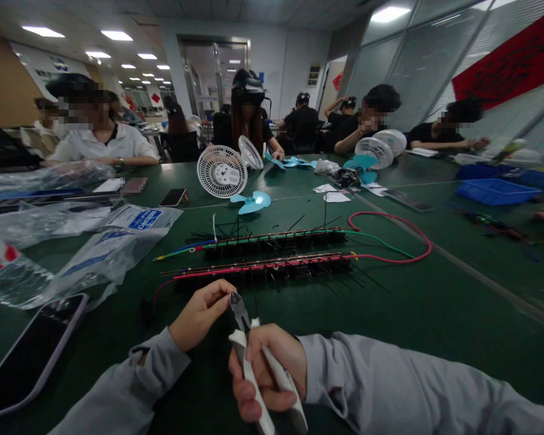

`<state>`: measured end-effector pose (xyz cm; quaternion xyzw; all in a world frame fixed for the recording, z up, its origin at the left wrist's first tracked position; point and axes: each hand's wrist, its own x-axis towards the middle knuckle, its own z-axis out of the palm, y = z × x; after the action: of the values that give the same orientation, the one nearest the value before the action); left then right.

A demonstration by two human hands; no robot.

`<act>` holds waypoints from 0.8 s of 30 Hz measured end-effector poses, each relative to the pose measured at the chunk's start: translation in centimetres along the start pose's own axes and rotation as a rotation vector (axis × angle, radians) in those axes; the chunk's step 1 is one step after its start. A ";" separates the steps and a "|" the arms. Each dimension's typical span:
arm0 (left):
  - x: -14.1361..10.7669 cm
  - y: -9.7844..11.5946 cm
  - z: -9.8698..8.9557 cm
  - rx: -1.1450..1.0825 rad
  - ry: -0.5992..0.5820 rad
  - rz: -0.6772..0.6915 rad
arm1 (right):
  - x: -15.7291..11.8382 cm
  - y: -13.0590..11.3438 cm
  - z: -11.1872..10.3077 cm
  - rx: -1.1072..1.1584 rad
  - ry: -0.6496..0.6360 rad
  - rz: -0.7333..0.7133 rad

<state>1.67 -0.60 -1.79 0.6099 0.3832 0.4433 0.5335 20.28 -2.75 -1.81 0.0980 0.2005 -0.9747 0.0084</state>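
Observation:
My right hand (272, 368) grips diagonal cutters (241, 311) by their white handles, and the jaws point up and away. Close beside the jaw tips, my left hand (203, 314) is closed with thumb and index finger pinched; what lies between them, if anything, is too small to make out. Just beyond both hands lies a wire harness (263, 266) with a red wire along it and many black cable tie tails sticking out. Behind it runs a second harness (281, 238) with green and blue wires, a ring terminal at its left end. A red cable (428, 241) loops out to the right.
At left are a large phone (31, 356), clear plastic bags (113, 248) and a bottle (13, 272). Farther back lie white fan grilles (222, 172), blue fan blades (252, 202) and a smaller phone (173, 197). Blue trays (498, 191) stand right. Several people sit around the table.

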 end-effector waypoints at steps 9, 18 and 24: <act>0.0 -0.1 -0.1 0.002 0.007 -0.009 | 0.4 0.1 -0.8 0.004 -0.023 -0.038; 0.1 -0.4 -0.2 -0.008 0.043 -0.015 | 0.7 0.0 -0.5 -0.015 -0.096 0.016; 0.1 -0.5 -0.3 -0.003 0.039 -0.010 | 0.4 -0.5 0.2 0.001 -0.091 0.053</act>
<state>1.44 -0.40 -2.28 0.5983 0.3961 0.4530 0.5291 19.85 -2.39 -1.49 0.0589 0.1969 -0.9777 0.0431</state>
